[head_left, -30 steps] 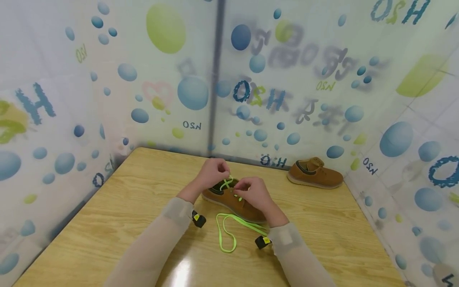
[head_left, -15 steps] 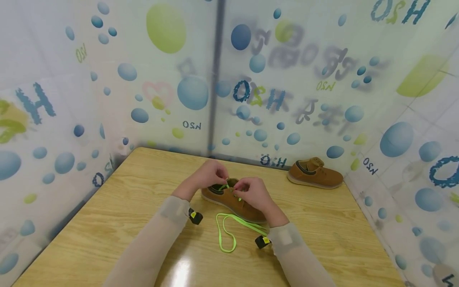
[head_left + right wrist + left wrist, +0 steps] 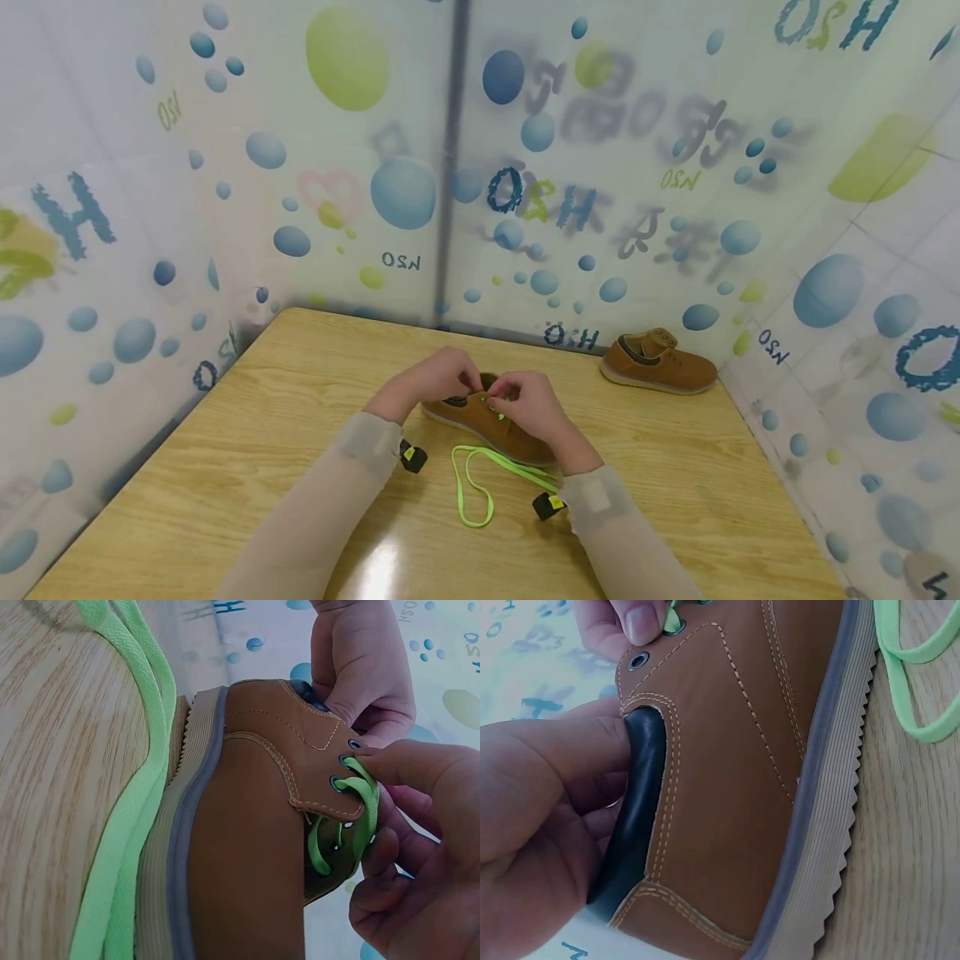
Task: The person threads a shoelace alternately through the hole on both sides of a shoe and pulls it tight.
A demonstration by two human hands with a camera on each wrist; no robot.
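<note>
A brown shoe [image 3: 480,418] with a dark padded collar [image 3: 641,787] stands on the table between both hands. My left hand [image 3: 438,375] reaches into its opening with curled fingers, the tips hidden behind the eyelet flap in the left wrist view. My right hand [image 3: 531,402] pinches the edge of that flap, thumb close to the eyelets. Bright green shoelace [image 3: 367,802] runs through several eyelets beside the right fingers. The top eyelet [image 3: 638,661] shows no lace on its outer side. A long loop of lace lies on the table along the sole.
A second brown shoe [image 3: 667,371] stands at the table's back right corner. The wooden table [image 3: 300,400] meets printed curtains [image 3: 345,208] at its back and sides. A small black camera [image 3: 412,457] hangs under the left wrist, another [image 3: 550,505] under the right.
My left hand has come down from above the shoe, where it held the shoelace up, to the opening behind the eyelet flap. My right hand stays at the eyelets.
</note>
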